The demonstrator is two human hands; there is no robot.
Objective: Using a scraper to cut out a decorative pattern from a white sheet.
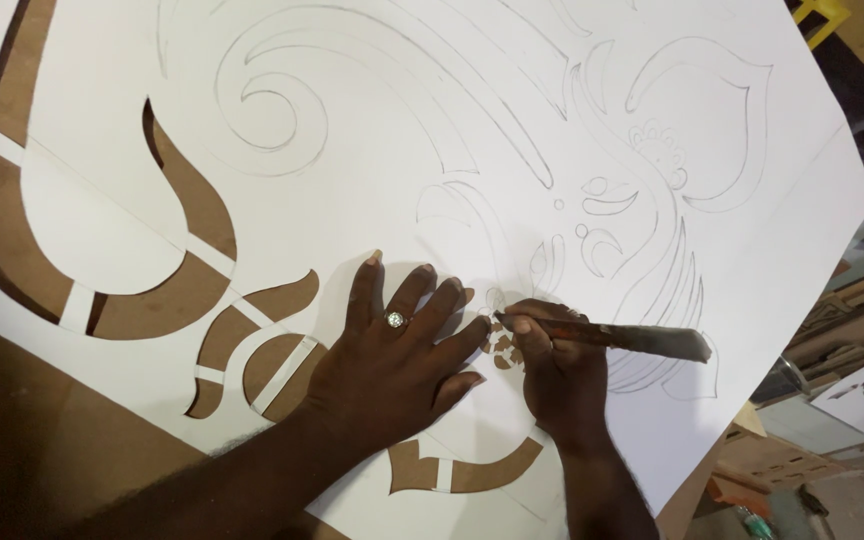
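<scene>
Paper (512, 110), one large white sheet with pencilled scrolls and leaves, lay over a brown board (12, 220) that showed through the cut-out shapes. The left hand (392, 365) lay flat on the sheet, fingers spread, one ring (395, 320) on a finger. Just right of it the right hand (552, 370) pinched a long, dark, flat-handled knife (602, 335) between thumb and fingers, its tip resting on the sheet beside the left fingertips, at a cluster of small cut holes (502, 348).

Risk, as I judged it: the tip stood so close to the left fingertips that a slip toward them could have nicked a finger. The bridges between those small holes looked thin, so a heavy pull might have torn them. If the flat hand had lifted, the sheet could have shifted on the board and the cut strayed off its pencil line.

Count: one sheet, one knife, one ring, two hands. Left of the left hand were about eight larger cut-outs; the small holes were too crowded to count.
</scene>
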